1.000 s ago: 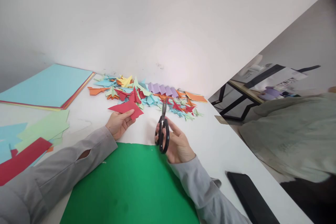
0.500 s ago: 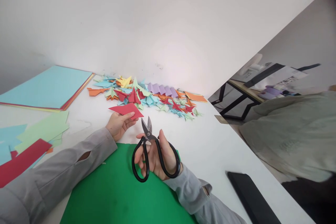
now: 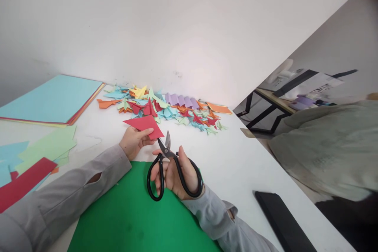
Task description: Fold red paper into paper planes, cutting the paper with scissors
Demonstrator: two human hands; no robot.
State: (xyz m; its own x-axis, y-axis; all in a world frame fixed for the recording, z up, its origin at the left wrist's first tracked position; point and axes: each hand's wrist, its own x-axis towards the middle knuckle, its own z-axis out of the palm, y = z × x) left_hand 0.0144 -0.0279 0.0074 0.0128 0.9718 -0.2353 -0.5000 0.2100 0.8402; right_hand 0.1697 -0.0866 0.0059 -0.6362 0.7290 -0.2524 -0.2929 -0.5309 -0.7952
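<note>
My left hand [image 3: 136,139] pinches a folded piece of red paper [image 3: 144,124], thumb on top and fingers beneath. My right hand [image 3: 177,173] grips a pair of scissors [image 3: 165,151] with large black loop handles, its fingers through the loops. The scissor blades stand apart and point away from me; the left blade's tip is at the paper's lower right corner, and whether it touches I cannot tell. Below both hands lies a green sheet [image 3: 138,212] on the white table [image 3: 233,165].
Folded paper shapes [image 3: 150,106] in many colours lie heaped along the wall. At left are a stack of coloured sheets [image 3: 53,98], loose green paper [image 3: 49,145] and a red strip [image 3: 26,183]. A black flat object [image 3: 282,220] lies at right, near a person in pale green clothing [image 3: 327,149].
The red paper has shifted slightly right and down, toward the scissors. The scissor handles have spread a little wider, and the left blade tip is now at the paper's corner.
</note>
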